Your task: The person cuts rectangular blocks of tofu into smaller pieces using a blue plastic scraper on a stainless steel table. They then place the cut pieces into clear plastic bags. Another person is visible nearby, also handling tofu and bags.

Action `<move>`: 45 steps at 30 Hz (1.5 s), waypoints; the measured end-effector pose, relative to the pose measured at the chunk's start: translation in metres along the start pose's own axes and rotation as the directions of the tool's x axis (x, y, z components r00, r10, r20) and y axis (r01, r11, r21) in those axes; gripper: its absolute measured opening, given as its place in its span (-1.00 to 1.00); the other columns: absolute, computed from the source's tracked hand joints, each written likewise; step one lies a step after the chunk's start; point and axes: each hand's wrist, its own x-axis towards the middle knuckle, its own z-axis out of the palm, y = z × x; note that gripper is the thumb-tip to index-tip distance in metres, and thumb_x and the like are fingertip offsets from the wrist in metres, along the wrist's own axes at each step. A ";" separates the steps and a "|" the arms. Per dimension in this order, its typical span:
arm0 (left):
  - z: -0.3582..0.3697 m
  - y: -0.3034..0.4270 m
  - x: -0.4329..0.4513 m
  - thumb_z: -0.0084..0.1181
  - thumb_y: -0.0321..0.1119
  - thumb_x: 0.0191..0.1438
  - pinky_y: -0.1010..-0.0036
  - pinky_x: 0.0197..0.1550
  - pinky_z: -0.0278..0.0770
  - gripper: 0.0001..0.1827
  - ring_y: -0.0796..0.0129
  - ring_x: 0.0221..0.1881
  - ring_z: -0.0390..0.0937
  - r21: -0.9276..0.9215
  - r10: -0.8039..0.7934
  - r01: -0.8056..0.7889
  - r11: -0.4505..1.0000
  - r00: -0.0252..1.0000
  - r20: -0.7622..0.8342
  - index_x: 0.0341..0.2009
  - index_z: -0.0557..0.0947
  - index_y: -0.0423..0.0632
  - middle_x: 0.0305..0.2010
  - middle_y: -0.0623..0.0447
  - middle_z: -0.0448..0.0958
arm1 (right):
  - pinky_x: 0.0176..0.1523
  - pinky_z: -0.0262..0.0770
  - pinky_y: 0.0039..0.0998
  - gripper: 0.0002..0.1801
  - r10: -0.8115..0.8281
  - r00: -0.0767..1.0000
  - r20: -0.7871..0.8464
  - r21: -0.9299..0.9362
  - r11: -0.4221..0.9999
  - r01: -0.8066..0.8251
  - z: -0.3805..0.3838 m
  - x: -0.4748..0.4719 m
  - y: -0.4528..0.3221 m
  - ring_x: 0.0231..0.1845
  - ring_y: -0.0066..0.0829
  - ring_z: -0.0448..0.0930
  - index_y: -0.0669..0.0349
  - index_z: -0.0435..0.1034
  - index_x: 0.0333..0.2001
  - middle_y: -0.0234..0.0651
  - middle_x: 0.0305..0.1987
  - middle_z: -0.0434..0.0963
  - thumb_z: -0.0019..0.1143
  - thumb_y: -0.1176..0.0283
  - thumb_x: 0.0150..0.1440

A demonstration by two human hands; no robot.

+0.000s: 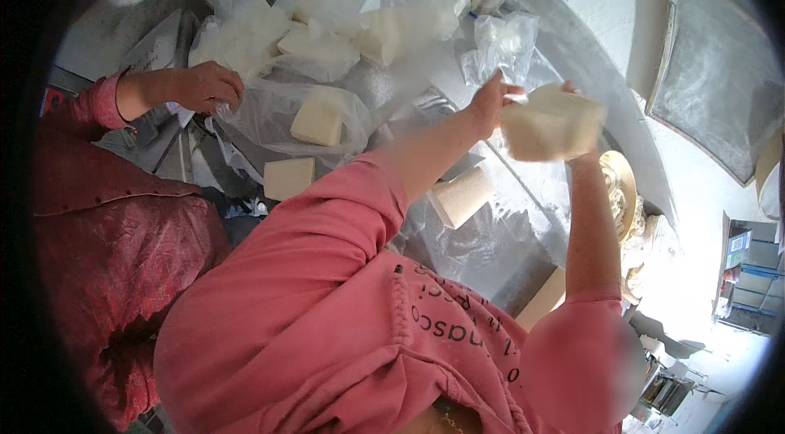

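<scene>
A pale, cream-coloured block (552, 124), blurred and possibly a stack of thin sheets, is raised between my two hands. My left hand (490, 104) grips its left side. My right hand (584, 158) holds it from the right and is mostly hidden behind it. Below the block, a similar pale block (463, 196) rests tilted on the metal surface beside clear plastic film. Another block (289, 178) lies left of my left arm, and one more (319, 120) sits inside a clear plastic bag (257, 112). A small knotted clear bag (506, 38) lies just beyond my left hand.
At the left, a co-worker's hand (211, 87) holds the plastic bag's edge. Several bagged pale blocks (380, 29) are heaped at the back. A round container (622, 195) with pale strips stands near my right forearm. A framed panel (717, 78) is at the upper right.
</scene>
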 end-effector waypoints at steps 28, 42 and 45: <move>-0.246 0.164 -0.274 0.16 -0.09 0.06 0.21 -0.05 0.41 -0.47 0.04 -0.12 0.49 0.891 0.698 0.445 0.092 0.610 -0.376 0.02 0.49 -0.20 -0.13 -0.13 0.51 | 0.01 0.43 -0.15 -0.62 -0.116 0.540 0.834 -0.390 0.568 0.725 0.491 0.074 0.051 -0.10 -0.08 0.57 0.20 0.52 -0.18 -0.03 -0.16 0.57 -0.07 0.14 0.16; -0.087 0.129 -0.235 0.19 -0.36 -0.04 0.24 0.01 0.39 -0.66 0.02 -0.11 0.46 0.952 0.885 -0.293 0.091 0.461 0.057 -0.12 0.54 -0.15 -0.17 -0.12 0.51 | 0.28 -0.01 0.17 -0.46 -0.694 0.538 0.478 -0.776 -0.047 0.629 0.273 0.175 -0.082 0.36 -0.23 0.15 -0.15 0.40 0.04 -0.29 0.24 0.31 0.12 0.49 -0.09; -0.064 0.156 -0.212 0.18 -0.31 -0.01 0.20 -0.06 0.48 -0.55 0.05 -0.01 0.46 0.890 0.884 0.008 -0.457 0.113 0.453 0.02 0.50 -0.13 0.05 -0.13 0.43 | 0.15 0.26 -0.04 -0.72 -0.710 0.556 0.432 -0.707 0.116 0.697 0.266 0.163 -0.126 0.09 -0.28 0.47 0.00 0.52 -0.22 -0.29 -0.14 0.57 0.04 0.49 -0.06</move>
